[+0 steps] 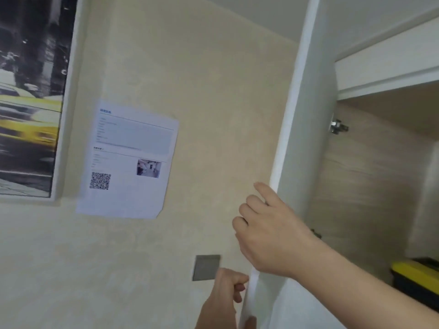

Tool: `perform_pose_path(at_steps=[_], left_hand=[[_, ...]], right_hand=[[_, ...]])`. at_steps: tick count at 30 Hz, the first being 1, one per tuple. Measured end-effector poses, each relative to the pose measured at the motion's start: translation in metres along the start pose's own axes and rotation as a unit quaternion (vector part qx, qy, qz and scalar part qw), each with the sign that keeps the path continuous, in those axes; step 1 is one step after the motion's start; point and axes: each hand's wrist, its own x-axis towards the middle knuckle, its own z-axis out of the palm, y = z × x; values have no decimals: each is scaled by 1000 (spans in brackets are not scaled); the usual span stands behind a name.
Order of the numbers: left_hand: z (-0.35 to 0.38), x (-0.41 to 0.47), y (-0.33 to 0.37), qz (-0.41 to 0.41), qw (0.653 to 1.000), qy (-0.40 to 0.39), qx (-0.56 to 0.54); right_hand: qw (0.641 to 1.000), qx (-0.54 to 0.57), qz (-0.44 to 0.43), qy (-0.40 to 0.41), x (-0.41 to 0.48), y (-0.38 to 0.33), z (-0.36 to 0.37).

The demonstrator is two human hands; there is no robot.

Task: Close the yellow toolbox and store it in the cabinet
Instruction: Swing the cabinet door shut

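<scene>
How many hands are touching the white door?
2. The right hand grips the cabinet door edge partway up; the left hand holds the same edge lower down.

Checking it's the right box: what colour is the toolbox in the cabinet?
Yellow lid over a black body; the toolbox shows at the head view's lower right.

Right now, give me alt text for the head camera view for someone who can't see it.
Two hands grip the edge of an open white cabinet door: the right hand higher, the left hand lower. A yellow toolbox sits inside the cabinet at lower right. A printed sheet with a QR code hangs on the beige wall.
</scene>
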Motion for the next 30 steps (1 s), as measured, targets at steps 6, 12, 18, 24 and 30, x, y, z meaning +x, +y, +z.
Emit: perform_pose_path(at_steps=[6,12,18,24,30], left_hand=[[140,-28,-2,365,911,-16,190],[244,-22,2,457,869,27,188],[286,1,1,495,849,20,185],[305,22,11,562,798,-17,219],[318,54,23,709,610,-28,352]], right_hand=[[996,-54,12,-72,-138,46,-37],[979,-83,55,-179,-232,84,-45],[970,-76,72,-219,-266,103,-37],[971,-92,77,-206,-295,120,-30],[967,-107,95,-211,-319,134,-20]])
